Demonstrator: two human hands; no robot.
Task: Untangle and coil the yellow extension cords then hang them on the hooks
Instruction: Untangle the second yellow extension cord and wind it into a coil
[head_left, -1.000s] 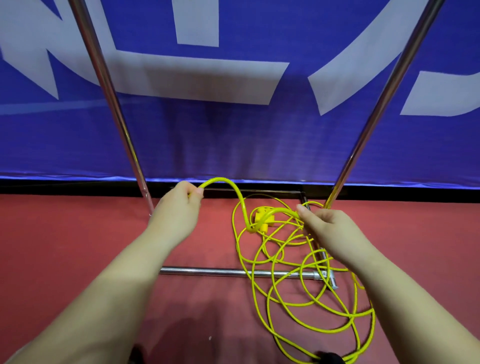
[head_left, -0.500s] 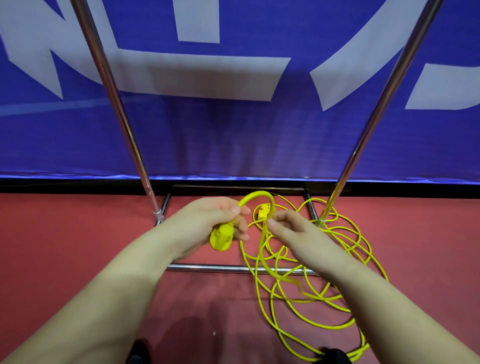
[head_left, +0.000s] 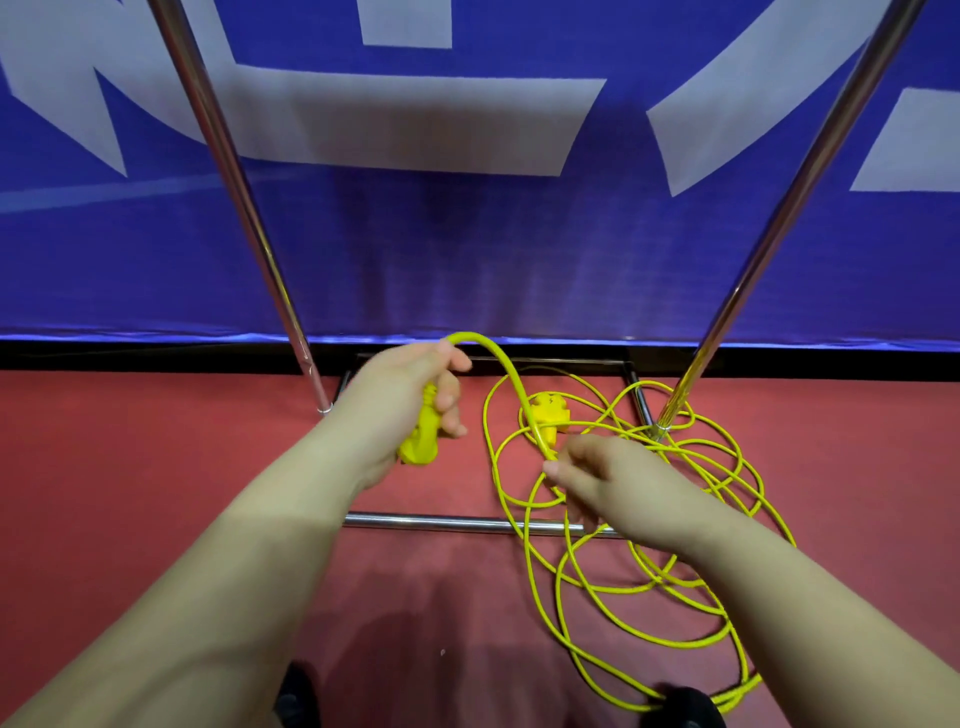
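Left hand (head_left: 410, 395): curled around a chunky yellow plastic plug end (head_left: 422, 441), thumb and forefinger pinching the cable where it leaves the top of the fist.
Right hand (head_left: 613, 483): fingertips pinched on the same thin yellow extension cord (head_left: 506, 371), lower and to the right of the left hand.
Span between hands: arches up from the left fist, then slopes down into the right pinch.
Loose cord heap (head_left: 649, 597): tangled loops on the red floor (head_left: 130, 467), draped over the front bar and around the right upright's foot.
Second yellow plug block (head_left: 549, 410): on the floor among the loops, beyond the right hand.
Shiny metal rack frame (head_left: 467, 524): two slanted uprights rising from a rectangular base.
Backdrop: blue banner with white shapes (head_left: 467, 234).
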